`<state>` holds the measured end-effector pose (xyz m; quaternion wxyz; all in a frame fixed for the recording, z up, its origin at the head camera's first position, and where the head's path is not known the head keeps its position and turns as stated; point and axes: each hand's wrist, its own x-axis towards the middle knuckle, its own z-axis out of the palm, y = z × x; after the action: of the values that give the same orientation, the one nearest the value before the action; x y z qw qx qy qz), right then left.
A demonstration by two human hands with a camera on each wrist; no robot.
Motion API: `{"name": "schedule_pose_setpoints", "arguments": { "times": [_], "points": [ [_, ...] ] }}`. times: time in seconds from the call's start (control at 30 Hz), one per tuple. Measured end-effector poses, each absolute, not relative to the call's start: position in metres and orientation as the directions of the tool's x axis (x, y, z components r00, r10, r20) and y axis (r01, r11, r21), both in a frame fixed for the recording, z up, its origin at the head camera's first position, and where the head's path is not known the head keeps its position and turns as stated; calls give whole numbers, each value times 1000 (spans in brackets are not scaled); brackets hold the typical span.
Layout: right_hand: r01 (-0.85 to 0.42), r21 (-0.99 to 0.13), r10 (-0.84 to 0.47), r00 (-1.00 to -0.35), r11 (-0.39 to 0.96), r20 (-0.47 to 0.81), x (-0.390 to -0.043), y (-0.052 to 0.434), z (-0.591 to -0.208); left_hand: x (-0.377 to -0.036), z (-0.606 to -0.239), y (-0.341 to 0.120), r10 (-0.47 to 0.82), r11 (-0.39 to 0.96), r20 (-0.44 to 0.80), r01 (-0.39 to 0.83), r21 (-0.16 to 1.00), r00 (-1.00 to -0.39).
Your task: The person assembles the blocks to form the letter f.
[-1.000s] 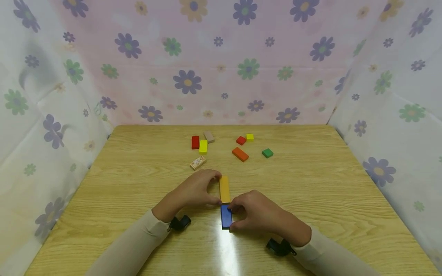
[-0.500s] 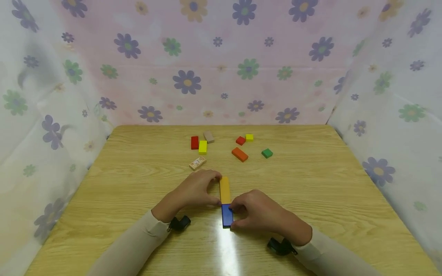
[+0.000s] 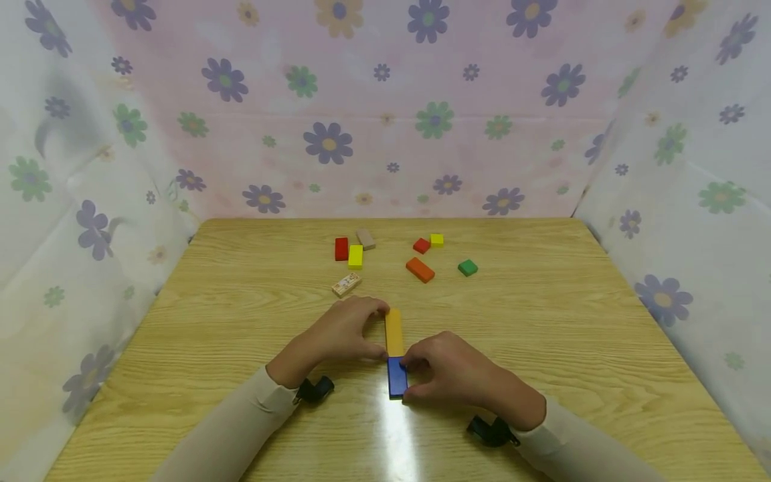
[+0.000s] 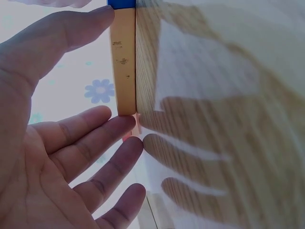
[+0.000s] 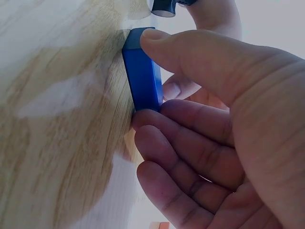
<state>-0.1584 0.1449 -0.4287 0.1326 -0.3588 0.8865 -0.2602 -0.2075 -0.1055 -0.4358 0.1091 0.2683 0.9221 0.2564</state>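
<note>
An orange-yellow wooden block and a blue block lie flat and end to end in the head view, forming one line. My left hand holds the orange-yellow block lengthwise, thumb by its near end and fingertips at its far end. The left wrist view shows the blue block meeting the orange-yellow one close to that thumb. With my right hand I pinch the blue block, the thumb on its near end and the fingers at its far end.
Farther back lie a patterned block, a dark red block, a yellow block and a plain wooden block. To their right are an orange block, a green block and small red and yellow ones.
The blue block has slid slightly forward with my right hand, closing the thin gap to the orange-yellow block. My left hand has stayed in about the same place.
</note>
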Motion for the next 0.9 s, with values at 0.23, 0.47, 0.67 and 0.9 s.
{"name": "schedule_pose_setpoints", "arguments": {
  "times": [0.23, 0.47, 0.67, 0.9],
  "points": [
    [-578, -560, -717, -696, 593, -41, -158, 143, -428, -204, -435, -108, 549, 723, -59, 438, 534, -834],
    [-584, -555, -718, -695, 592, -35, -157, 143, -428, -203, -435, -108, 545, 724, -61, 433, 538, -836],
    [-581, -545, -709, -704, 605, -38, -157, 143, -427, -204, -435, -107, 548, 727, -61, 439, 529, -834],
    [-568, -523, -688, -724, 635, -48, -157, 144, -426, -205, -434, -106, 556, 729, -66, 448, 517, -828]
  ]
}}
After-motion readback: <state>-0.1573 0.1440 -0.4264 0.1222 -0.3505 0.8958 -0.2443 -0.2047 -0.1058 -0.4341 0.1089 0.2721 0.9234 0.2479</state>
